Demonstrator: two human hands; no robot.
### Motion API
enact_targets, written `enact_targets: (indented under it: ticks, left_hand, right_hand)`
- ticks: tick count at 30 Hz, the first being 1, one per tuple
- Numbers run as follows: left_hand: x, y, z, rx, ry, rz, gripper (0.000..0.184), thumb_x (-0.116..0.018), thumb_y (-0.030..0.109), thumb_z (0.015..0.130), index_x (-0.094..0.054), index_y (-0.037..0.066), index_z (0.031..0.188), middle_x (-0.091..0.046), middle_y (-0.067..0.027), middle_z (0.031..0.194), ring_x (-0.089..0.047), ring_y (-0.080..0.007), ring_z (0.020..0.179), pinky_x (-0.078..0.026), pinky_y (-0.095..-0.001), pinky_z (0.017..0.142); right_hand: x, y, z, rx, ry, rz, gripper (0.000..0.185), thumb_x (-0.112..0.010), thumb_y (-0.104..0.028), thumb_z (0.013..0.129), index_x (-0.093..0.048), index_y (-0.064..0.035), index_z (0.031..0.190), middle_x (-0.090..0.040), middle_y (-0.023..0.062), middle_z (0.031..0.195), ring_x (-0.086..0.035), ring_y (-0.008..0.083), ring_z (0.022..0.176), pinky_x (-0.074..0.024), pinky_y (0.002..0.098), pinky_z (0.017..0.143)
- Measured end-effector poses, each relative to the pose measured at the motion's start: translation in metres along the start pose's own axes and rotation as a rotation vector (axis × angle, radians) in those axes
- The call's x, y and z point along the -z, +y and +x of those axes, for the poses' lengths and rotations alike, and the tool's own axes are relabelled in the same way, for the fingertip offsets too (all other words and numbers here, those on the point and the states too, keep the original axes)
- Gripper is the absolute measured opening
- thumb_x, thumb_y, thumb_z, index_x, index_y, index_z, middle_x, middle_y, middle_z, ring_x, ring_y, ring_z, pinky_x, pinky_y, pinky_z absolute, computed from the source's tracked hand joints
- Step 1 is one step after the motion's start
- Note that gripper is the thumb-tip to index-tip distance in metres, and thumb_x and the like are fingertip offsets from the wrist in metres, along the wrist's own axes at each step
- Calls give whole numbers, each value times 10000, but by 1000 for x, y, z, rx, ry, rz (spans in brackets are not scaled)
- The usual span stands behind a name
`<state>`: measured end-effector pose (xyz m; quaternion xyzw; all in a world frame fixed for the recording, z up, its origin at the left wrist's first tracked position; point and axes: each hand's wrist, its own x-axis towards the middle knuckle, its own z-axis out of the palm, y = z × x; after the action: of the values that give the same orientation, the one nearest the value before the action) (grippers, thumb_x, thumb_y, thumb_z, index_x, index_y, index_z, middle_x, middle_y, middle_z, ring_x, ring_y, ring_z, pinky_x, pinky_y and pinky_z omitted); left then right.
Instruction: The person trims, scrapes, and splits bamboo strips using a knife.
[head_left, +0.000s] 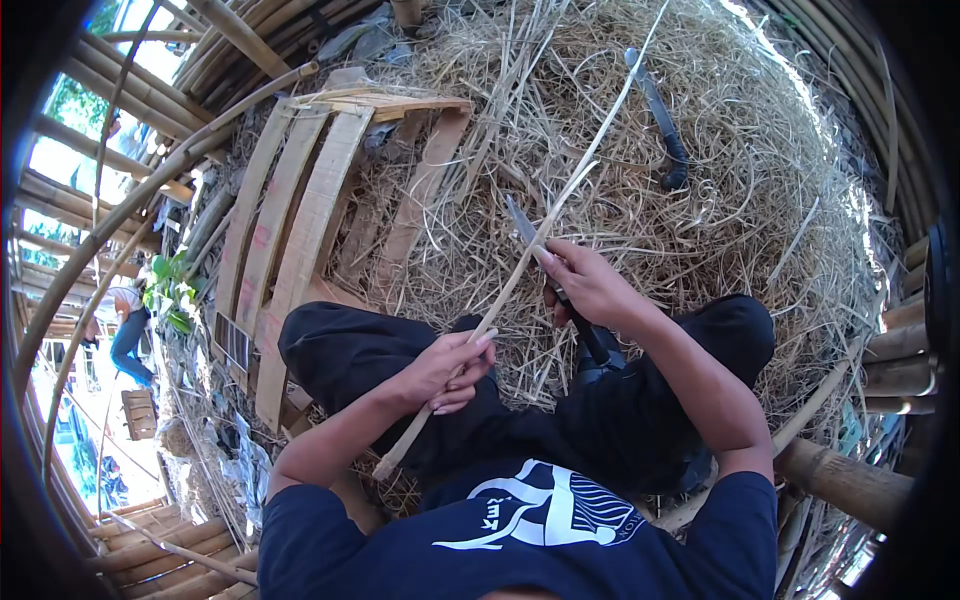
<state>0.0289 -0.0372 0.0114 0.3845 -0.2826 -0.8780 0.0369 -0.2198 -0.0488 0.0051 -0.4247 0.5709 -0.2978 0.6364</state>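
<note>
A long, thin bamboo strip runs diagonally from my lap up toward the top of the view. My left hand is closed around its lower part, with the butt end sticking out below. My right hand grips the dark handle of a knife, and its thumb presses on the strip. The blade lies against the strip and points up and left. A sliver stands off the strip just above the blade. My crossed legs in dark trousers are beneath both hands.
Bamboo shavings cover the ground in a thick heap. A dark-handled tool, perhaps a machete, lies on them at upper right. A wooden crate stands at left. Bamboo poles surround the space. Another person is outside at far left.
</note>
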Motion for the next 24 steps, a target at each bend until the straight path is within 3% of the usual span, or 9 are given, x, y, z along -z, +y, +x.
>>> enact_targets:
  ticks: [3, 6, 9, 11, 12, 14, 17, 24]
  left_hand:
    - [3, -6, 3, 4, 19, 14, 319, -347, 354, 1033, -453, 66, 944, -310, 21, 501, -302, -75, 273, -298, -225, 263]
    - [7, -8, 7, -22, -11, 8, 299, -357, 349, 1031, -444, 75, 951, -309, 24, 503, -301, -75, 275, -295, -225, 265]
    - [5, -10, 10, -9, 68, 52, 320, -390, 382, 1018, -428, 78, 927, -314, 34, 500, -306, -70, 274, -295, -226, 263]
    - [5, -14, 12, -15, 88, 87, 324, -392, 391, 1017, -425, 82, 924, -316, 38, 499, -305, -67, 276, -293, -224, 263]
    - [4, -15, 13, -17, 109, 130, 329, -393, 399, 1016, -423, 85, 922, -319, 41, 499, -305, -64, 279, -291, -223, 264]
    - [3, -16, 14, -35, 126, 160, 327, -396, 403, 1014, -425, 89, 929, -319, 46, 500, -306, -59, 285, -289, -220, 265]
    - [1, -15, 10, -44, 139, 200, 316, -398, 406, 1014, -432, 99, 949, -318, 56, 502, -307, -49, 295, -286, -214, 268]
    - [7, -23, 10, -13, 111, 202, 305, -386, 404, 1018, -445, 105, 993, -318, 66, 516, -284, -40, 308, -268, -204, 277]
  right_hand:
    - [2, 7, 4, -47, -25, -55, 344, -415, -321, 1021, -553, -15, 1096, -533, 32, 667, -546, 92, 568, -491, 277, 512]
    - [1, 25, 14, 67, 84, -170, 368, -421, -334, 1018, -573, 0, 1053, -523, 50, 623, -573, 104, 581, -465, 306, 539]
    - [-2, 28, 17, 29, 154, -216, 385, -417, -325, 1015, -586, 20, 1001, -562, 89, 623, -602, 181, 595, -441, 353, 570]
    - [-5, 27, 15, 111, 255, -390, 381, -404, -299, 1015, -592, 28, 967, -610, 146, 687, -596, 298, 603, -440, 395, 579]
    - [-6, 28, 16, 109, 249, -395, 381, -404, -299, 1015, -592, 28, 967, -610, 146, 687, -596, 298, 603, -440, 395, 579]
    - [-6, 32, 17, 185, 286, -484, 358, -403, -273, 1010, -584, 25, 929, -605, 215, 698, -570, 418, 626, -430, 456, 575]
    - [-14, 26, 8, 296, 323, -571, 361, -416, -278, 1006, -561, 19, 861, -566, 250, 648, -552, 455, 621, -415, 500, 563]
    - [-19, 28, 2, 279, 273, -563, 376, -416, -290, 1006, -520, 11, 807, -542, 262, 614, -538, 472, 616, -398, 525, 558]
